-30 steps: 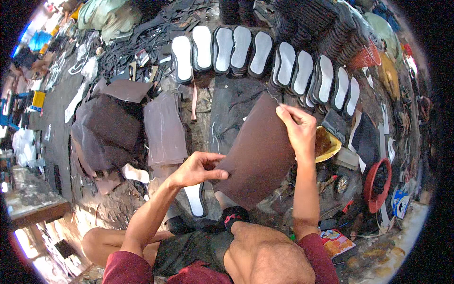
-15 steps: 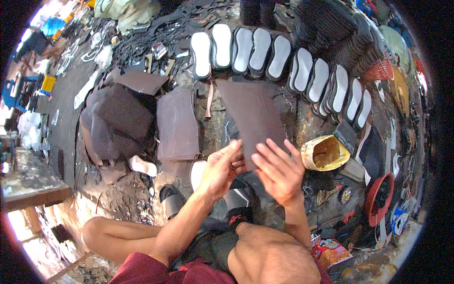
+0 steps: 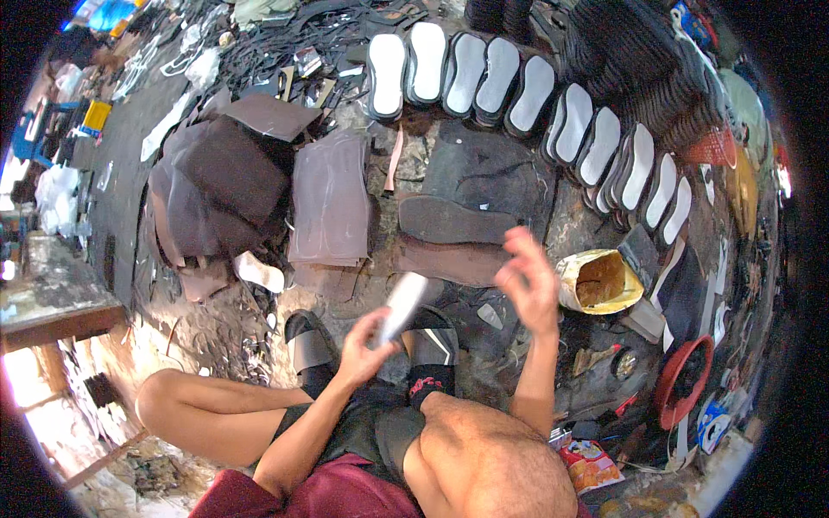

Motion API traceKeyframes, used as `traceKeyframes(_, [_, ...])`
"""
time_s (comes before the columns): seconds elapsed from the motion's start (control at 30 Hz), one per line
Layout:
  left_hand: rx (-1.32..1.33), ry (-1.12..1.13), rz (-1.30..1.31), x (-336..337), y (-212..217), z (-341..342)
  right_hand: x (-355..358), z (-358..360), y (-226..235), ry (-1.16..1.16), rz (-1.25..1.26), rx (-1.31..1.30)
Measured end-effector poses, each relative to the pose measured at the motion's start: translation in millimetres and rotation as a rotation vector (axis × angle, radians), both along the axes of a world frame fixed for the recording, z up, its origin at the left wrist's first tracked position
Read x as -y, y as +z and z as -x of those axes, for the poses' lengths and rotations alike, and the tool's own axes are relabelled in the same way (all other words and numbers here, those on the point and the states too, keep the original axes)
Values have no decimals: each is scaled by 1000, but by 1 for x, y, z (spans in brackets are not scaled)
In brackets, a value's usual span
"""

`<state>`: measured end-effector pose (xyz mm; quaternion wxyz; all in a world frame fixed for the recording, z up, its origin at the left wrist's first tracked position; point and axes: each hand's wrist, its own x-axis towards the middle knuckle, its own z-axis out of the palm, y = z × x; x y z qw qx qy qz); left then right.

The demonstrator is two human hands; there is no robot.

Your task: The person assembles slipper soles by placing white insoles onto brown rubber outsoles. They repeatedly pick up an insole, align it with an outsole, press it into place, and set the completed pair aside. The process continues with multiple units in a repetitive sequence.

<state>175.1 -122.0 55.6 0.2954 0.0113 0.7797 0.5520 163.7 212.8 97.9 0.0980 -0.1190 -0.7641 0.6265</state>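
My left hand (image 3: 367, 352) grips a white sole-shaped piece (image 3: 402, 304), tilted up and blurred by motion, above my feet. My right hand (image 3: 533, 285) is raised beside the right end of a brown sheet (image 3: 449, 262), its fingers apart and somewhat smeared, nothing visible in them. On or against the sheet's far part lies a dark sole shape (image 3: 453, 219); I cannot tell whether it is a separate piece or a coated area. Beneath them is a dark board (image 3: 518, 168). A stack of brown sheets (image 3: 330, 198) lies to the left.
A row of stacked white-topped soles (image 3: 467, 73) curves along the far side. To the right stand a yellowish container (image 3: 596, 278) and a red basin (image 3: 667, 393). A heap of brown material (image 3: 220, 186) is at the left; dark scraps (image 3: 332, 30) litter the far floor.
The brown sheet has left my hands and lies flat on the board. My left hand has drawn back and picked up the white sole-shaped piece. My right hand has lifted off the sheet.
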Motion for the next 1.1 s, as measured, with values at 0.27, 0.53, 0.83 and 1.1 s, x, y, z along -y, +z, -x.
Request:
traceKeyframes(0.27, [351,-280,-177,-24,3,70,-18,-39,-38,-268,323,188])
traceKeyframes(0.53, [302,311,-70,-65,-46,123,-20,-22,-92,-397,430,331])
traceKeyframes(0.83, [182,342,42,-76,-64,122,-18,-21,-114,-431,431,330])
traceKeyframes(1.1, [121,368,6,-75,-75,114,-13,-17,-110,-447,382,374])
